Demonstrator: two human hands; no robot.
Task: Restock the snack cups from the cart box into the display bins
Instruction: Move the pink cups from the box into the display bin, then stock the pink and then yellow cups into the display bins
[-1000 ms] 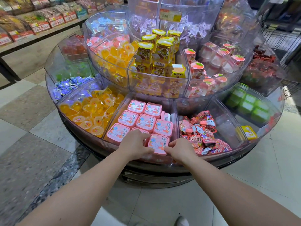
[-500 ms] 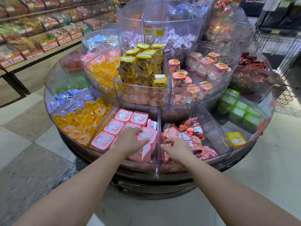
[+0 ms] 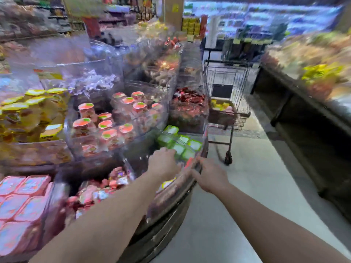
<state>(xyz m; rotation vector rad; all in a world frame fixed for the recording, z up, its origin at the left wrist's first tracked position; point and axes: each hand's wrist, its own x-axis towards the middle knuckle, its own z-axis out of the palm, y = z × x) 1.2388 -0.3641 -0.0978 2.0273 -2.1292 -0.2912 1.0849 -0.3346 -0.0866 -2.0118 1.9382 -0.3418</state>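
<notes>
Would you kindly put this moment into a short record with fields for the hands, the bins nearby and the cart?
left hand: reaching over the bin of green cups, fingers blurred
right hand: at the display rim, holding nothing visible
pink cups: packed flat in the bin at lower left
shopping cart: standing in the aisle beyond the display, yellow packs inside
image: heavy motion blur
</notes>
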